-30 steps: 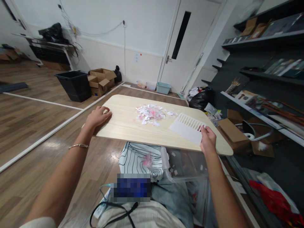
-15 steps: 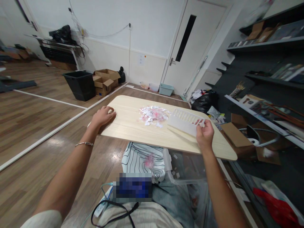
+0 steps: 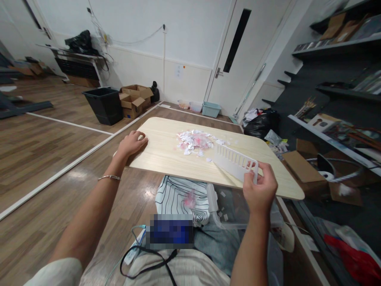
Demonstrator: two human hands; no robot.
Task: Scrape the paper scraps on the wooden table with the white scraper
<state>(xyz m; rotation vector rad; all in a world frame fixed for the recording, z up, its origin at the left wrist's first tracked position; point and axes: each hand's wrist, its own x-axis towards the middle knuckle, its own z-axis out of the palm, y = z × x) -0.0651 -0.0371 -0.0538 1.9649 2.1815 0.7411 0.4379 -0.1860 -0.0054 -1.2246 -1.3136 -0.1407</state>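
In my right hand (image 3: pixel 260 184) is a white slotted plastic basket (image 3: pixel 230 161), pinched at its near right end. It is tilted low over the wooden tabletop (image 3: pixel 166 161), and its far left end is close to a heap of torn white and pink paper scraps (image 3: pixel 193 141). A few scraps lie apart from the heap, near the basket. My left hand (image 3: pixel 133 143) rests at the left edge of the table, with its fingers curled over the edge onto the top. Its thumb is not clearly visible.
Below the table's near edge are a patterned cloth (image 3: pixel 175 198) with a pink smudge and a clear plastic bin (image 3: pixel 235 210) with scraps inside. A black bin (image 3: pixel 104 105) and cardboard boxes (image 3: pixel 135 97) stand back left. Shelves (image 3: pixel 342 51) line the right side.
My right hand has turned and moved slightly nearer to me, tipping the basket more upright. Some scraps now show loose to the right of the heap. My left hand stays at the table edge.
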